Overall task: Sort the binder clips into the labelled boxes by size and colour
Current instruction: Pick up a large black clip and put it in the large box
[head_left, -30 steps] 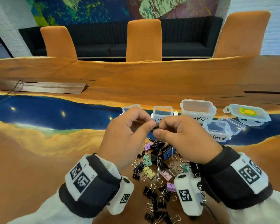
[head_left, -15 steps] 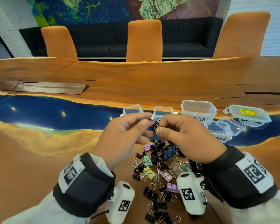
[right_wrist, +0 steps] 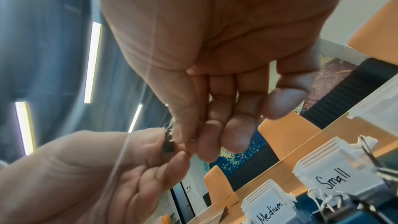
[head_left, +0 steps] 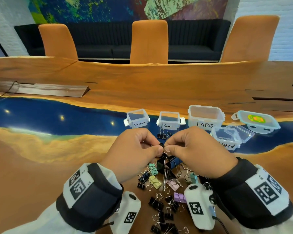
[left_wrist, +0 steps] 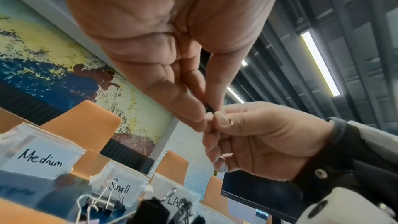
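Note:
A small black binder clip (head_left: pixel 161 146) is held above the pile of clips (head_left: pixel 164 183), pinched from both sides. My left hand (head_left: pixel 156 148) grips its black body between thumb and forefinger. My right hand (head_left: pixel 168 147) pinches its silver wire handle. The same clip (left_wrist: pixel 208 109) shows in the left wrist view, and the clip (right_wrist: pixel 168 146) shows again in the right wrist view. Behind the hands stand the open clear boxes: Medium (head_left: pixel 137 118), Small (head_left: pixel 169 119), Large (head_left: pixel 205 115) and Colored (head_left: pixel 226 137).
A black clip (head_left: pixel 161 135) lies on the table in front of the Small box. A closed lidded tub (head_left: pixel 255 120) sits at the right. The pile holds black and pastel clips of mixed sizes. Orange chairs (head_left: pixel 149 41) stand beyond the far table edge.
Both hands have dropped a little toward the pile, still pinching the same clip. The box labels behind them have come into sight.

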{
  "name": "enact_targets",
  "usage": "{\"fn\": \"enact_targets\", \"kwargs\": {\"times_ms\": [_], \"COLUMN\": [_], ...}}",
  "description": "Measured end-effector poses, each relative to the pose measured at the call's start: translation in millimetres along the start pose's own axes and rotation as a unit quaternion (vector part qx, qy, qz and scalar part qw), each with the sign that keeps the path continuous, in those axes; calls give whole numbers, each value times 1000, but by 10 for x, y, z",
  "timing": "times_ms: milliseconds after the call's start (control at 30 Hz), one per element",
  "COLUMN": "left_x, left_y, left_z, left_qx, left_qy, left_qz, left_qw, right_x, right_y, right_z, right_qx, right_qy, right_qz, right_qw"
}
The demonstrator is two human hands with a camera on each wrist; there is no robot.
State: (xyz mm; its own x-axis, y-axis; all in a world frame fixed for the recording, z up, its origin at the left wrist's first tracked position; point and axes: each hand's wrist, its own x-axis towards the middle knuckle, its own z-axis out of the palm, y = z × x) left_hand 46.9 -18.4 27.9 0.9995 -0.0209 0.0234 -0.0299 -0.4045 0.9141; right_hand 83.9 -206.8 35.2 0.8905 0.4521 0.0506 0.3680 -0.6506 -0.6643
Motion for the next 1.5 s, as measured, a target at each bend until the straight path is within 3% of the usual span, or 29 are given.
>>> {"fn": "enact_targets", "kwargs": {"times_ms": [167,400,500,633,767,933,1067,1167,1300,1500], "left_x": [27,64,65,95,109,116,105,97,111,341], "left_y": [-31,-107,-114,-133,-156,-197,-213,-228,-196,-29], "left_z": [-25,-86,-149,-265,-321,-362,-453,-510,-528,-541], "left_qx": [-83,-76,-104,-125,-150,-160,-173,-166,-145,-19], "left_qy": [-2,-9,-8,21,37,41,48,59,54,73], "left_qz": [6,3,-5,0,8,5,2,-1,-1,32], "left_qw": [997,997,995,992,988,986,984,984,988,997], "right_x": [28,38,84,355,865,1433,1658,1708,1622,1223], "right_y": [-48,-104,-83,21,135,344,465,507,439,86], "right_z": [60,96,-22,-379,-587,-442,-275,-205,-252,-483], "right_qx": [-12,-13,-22,-85,-201,-276,-365,-389,-389,-342], "right_qy": [-2,-18,-38,-14,-25,-100,-149,-152,-132,-112], "right_qz": [11,2,9,27,50,110,148,147,129,48], "right_qw": [1000,1000,999,996,978,950,907,897,902,932]}}
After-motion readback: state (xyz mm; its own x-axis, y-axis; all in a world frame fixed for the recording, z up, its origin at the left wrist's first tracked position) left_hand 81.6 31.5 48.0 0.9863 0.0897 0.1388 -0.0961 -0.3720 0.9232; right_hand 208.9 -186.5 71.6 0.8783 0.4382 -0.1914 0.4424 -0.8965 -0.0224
